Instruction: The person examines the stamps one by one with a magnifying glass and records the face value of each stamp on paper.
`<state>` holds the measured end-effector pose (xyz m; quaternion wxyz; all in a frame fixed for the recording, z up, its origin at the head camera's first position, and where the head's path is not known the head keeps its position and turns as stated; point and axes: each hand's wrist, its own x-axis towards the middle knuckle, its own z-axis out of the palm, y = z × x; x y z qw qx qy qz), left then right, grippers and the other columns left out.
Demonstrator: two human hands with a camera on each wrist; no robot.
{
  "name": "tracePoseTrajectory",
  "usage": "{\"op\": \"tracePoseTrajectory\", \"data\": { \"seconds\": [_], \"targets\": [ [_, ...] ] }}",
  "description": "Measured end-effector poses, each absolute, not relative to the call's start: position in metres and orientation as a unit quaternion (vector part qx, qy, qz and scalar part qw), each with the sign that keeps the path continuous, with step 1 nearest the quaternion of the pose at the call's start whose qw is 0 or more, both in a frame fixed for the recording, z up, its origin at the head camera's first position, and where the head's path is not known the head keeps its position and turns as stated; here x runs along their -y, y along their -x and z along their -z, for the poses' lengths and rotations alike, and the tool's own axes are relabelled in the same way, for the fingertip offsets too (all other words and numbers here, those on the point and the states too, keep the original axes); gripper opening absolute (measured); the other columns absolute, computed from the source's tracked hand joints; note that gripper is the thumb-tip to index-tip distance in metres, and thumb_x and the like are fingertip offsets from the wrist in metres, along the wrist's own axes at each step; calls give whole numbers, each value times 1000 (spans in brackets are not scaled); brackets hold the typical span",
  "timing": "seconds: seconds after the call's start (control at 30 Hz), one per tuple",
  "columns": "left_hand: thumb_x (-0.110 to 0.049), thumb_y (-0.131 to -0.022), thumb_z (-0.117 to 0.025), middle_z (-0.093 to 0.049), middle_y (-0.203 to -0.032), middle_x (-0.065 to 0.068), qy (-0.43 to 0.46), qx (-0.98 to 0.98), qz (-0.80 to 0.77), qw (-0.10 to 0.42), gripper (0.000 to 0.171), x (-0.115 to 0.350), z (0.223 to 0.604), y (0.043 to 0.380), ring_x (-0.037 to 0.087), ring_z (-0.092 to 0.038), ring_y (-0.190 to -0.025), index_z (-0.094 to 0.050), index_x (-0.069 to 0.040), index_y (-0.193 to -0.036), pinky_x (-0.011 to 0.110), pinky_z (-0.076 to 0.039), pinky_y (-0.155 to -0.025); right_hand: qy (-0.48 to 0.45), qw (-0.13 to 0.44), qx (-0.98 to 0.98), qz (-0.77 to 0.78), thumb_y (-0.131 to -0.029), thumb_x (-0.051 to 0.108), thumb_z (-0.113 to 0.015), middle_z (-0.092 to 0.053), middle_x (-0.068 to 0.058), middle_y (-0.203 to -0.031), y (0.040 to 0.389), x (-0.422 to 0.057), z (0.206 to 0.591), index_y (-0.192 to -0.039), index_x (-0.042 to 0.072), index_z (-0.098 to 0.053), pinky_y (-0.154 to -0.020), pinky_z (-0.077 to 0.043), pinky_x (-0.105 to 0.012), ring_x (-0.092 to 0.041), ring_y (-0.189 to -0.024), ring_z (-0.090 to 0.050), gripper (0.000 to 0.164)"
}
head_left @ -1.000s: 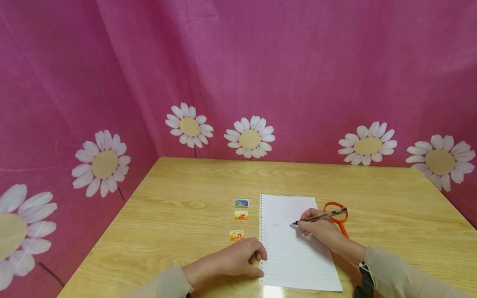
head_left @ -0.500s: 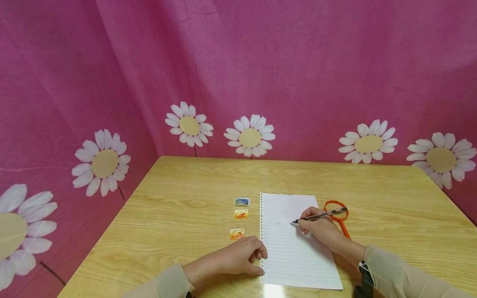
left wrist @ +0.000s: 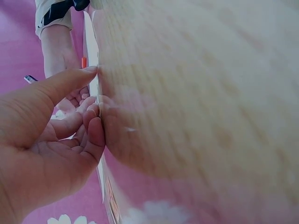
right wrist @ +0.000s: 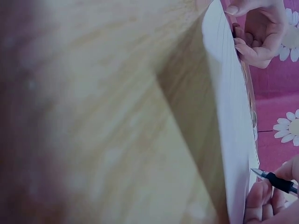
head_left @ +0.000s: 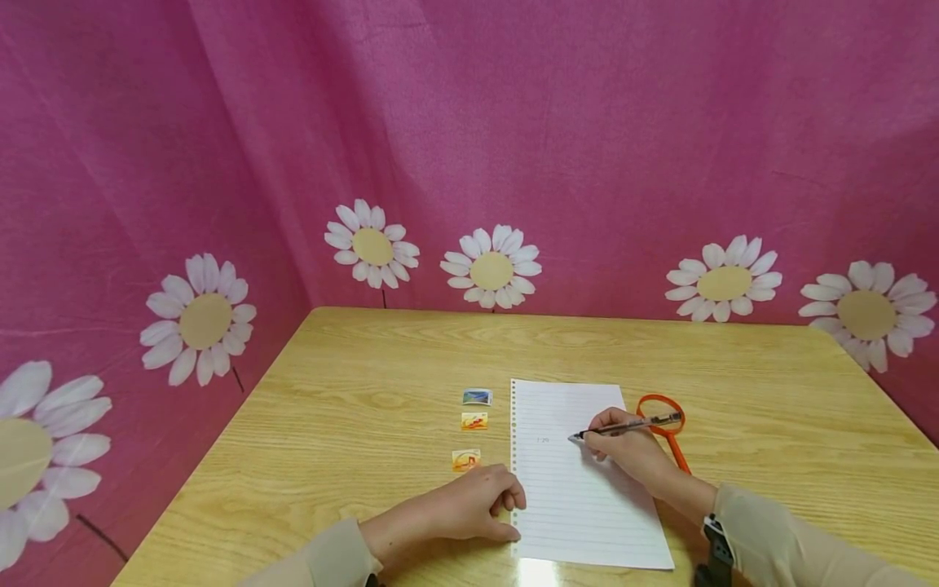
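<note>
My right hand (head_left: 627,448) grips a clear-barrelled gel pen (head_left: 631,425) with a dark grip, its tip close over a lined loose-leaf sheet (head_left: 587,514). In the right wrist view, the pen (right wrist: 279,181) points toward the paper (right wrist: 233,126). Small faint figures (head_left: 543,440) are written left of the tip. My left hand (head_left: 477,505) rests at the sheet's punched left edge, fingers loosely curled and thumb apart. The left wrist view shows this hand (left wrist: 56,135) with fingertips and thumb down at the surface, nothing held between them.
Three small stamp-like pictures lie left of the sheet: a blue one (head_left: 478,397), a yellow one (head_left: 474,421), and an orange one (head_left: 465,461) by my left hand. An orange-rimmed magnifying glass (head_left: 676,452) lies right of the paper. A pink flowered curtain (head_left: 587,147) borders the wooden table (head_left: 352,391).
The pen tip has shifted very slightly left, and the written figures show more clearly. The left hand stays in place; the head view has tilted down a touch less than a pixel-scale nudge.
</note>
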<state>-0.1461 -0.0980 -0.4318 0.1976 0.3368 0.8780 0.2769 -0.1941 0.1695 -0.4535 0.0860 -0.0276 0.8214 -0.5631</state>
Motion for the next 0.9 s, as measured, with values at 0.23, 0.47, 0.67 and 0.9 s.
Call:
{"op": "tracePoseTrajectory", "data": {
  "seconds": [0.23,0.47,0.67,0.9],
  "targets": [
    [-19,-83,-78,-50,-87,-10,-342,-882,-265,189,23,98,431,145,-5,-42,-71,-63,-13,-100,10,-41,-70,48,90,-824,557,-86,9,-67,-60,2,-79,195,-170,452,-97,-5,-56,-63,-48,-21,-8,-68,-57,20],
    [-20,-84,-77,-50,-88,-10,-348,-882,-254,191,24,98,431,145,-5,-42,-74,-62,-12,-101,10,-41,-72,49,104,-820,560,-87,9,-67,-59,4,-77,195,-172,451,-96,-4,-56,-61,-45,-21,-7,-67,-56,20],
    [-19,-84,-77,-51,-89,-8,-350,-882,-252,188,24,98,431,144,-5,-41,-75,-62,-12,-102,10,-41,-73,50,106,-822,557,-85,9,-67,-57,5,-73,196,-173,452,-95,-2,-55,-59,-40,-21,-7,-65,-54,19],
    [-19,-84,-78,-52,-89,-7,-353,-882,-253,185,25,96,430,145,-4,-41,-76,-63,-10,-101,10,-41,-74,57,100,-823,557,-84,7,-66,-57,5,-71,197,-176,453,-94,-3,-55,-58,-38,-20,-7,-64,-53,18]
  ]
}}
